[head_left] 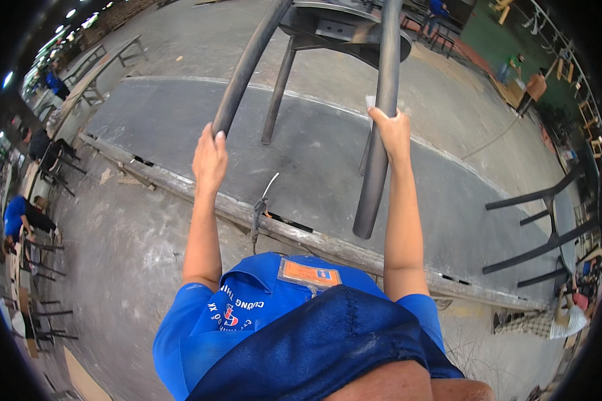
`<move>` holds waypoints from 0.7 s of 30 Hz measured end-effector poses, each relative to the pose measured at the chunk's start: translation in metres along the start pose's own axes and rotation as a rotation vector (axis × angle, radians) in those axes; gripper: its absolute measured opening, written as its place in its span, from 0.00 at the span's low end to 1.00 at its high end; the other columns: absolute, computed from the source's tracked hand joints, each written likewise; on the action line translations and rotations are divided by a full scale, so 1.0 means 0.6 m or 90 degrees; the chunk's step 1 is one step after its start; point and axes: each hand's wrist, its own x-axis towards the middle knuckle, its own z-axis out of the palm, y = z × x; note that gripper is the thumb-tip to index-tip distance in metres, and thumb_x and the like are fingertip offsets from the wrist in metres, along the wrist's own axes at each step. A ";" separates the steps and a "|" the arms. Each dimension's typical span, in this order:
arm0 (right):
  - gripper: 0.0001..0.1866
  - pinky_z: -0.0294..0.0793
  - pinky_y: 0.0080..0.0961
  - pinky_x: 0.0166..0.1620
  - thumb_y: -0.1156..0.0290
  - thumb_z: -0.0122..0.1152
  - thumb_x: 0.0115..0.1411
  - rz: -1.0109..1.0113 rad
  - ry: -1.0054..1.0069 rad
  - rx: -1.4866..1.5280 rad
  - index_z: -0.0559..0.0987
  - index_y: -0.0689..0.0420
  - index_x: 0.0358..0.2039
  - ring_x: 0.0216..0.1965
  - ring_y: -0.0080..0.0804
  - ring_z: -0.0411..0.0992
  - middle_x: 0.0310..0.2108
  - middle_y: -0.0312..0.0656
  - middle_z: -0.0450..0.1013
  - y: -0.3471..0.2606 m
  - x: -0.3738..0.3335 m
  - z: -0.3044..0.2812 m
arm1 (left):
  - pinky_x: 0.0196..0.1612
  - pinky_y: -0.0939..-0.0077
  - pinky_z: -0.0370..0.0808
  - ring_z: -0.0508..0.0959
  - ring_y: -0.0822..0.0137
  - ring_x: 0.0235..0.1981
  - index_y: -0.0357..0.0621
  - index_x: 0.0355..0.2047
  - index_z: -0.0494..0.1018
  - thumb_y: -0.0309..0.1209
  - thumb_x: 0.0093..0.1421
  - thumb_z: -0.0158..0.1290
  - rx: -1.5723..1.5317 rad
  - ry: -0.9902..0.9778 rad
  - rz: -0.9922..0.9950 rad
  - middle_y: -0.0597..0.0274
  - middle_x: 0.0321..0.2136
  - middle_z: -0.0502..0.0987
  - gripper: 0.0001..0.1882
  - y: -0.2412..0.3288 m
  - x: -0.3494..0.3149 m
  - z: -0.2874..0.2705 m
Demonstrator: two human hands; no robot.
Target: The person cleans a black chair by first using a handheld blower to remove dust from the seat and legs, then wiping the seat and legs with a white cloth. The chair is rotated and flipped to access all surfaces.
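Observation:
A dark wooden chair (344, 33) with round legs is tilted over the long grey table, its seat at the far side. My left hand (209, 160) is closed round the lower end of the left near leg (254, 60). My right hand (391, 134) grips the right near leg (374, 194) partway along, and that leg's end reaches toward me past the hand. A small white piece (370, 101) shows by my right thumb; its kind is unclear. Another leg (277, 93) runs down toward the tabletop. A further one is mostly hidden behind the right near leg.
The grey table (160, 113) spans the view, with a cable (259, 210) at its near edge. A second dark chair (542, 234) lies on its right end. Several people work at the left, including one in blue (20, 217), and others (532, 87) stand far right.

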 end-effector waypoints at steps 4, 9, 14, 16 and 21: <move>0.18 0.69 0.26 0.32 0.63 0.62 0.46 0.011 -0.037 0.020 0.76 0.67 0.30 0.25 0.29 0.71 0.21 0.42 0.72 0.005 -0.053 -0.001 | 0.52 0.58 0.66 0.69 0.49 0.52 0.50 0.59 0.57 0.41 0.65 0.36 -0.069 0.077 0.119 0.47 0.50 0.69 0.24 0.075 0.091 0.033; 0.17 0.70 0.29 0.32 0.65 0.64 0.45 -0.005 -0.036 0.017 0.74 0.67 0.28 0.25 0.33 0.72 0.22 0.46 0.73 0.022 -0.107 0.004 | 0.55 0.59 0.64 0.68 0.49 0.54 0.55 0.61 0.57 0.45 0.62 0.41 -0.171 0.085 0.139 0.48 0.53 0.68 0.27 0.187 0.287 0.057; 0.17 0.71 0.32 0.34 0.65 0.64 0.45 -0.025 -0.015 0.025 0.73 0.67 0.27 0.26 0.39 0.73 0.23 0.50 0.73 0.037 -0.146 0.012 | 0.48 0.70 0.69 0.74 0.60 0.45 0.35 0.48 0.69 0.40 0.60 0.49 -0.340 0.154 0.097 0.48 0.42 0.75 0.22 0.247 0.441 0.083; 0.17 0.71 0.33 0.34 0.65 0.64 0.44 -0.046 -0.008 0.005 0.73 0.67 0.27 0.26 0.42 0.73 0.23 0.51 0.72 0.039 -0.149 0.014 | 0.52 0.72 0.67 0.72 0.63 0.49 0.32 0.50 0.68 0.36 0.60 0.49 -0.592 0.131 0.173 0.47 0.46 0.74 0.23 0.240 0.461 0.080; 0.19 0.71 0.33 0.35 0.63 0.64 0.43 -0.005 -0.027 -0.016 0.74 0.67 0.28 0.28 0.42 0.74 0.24 0.52 0.73 0.034 -0.137 0.013 | 0.51 0.70 0.68 0.73 0.61 0.48 0.34 0.49 0.69 0.29 0.56 0.52 -0.352 0.254 0.386 0.51 0.44 0.75 0.20 0.274 0.360 0.018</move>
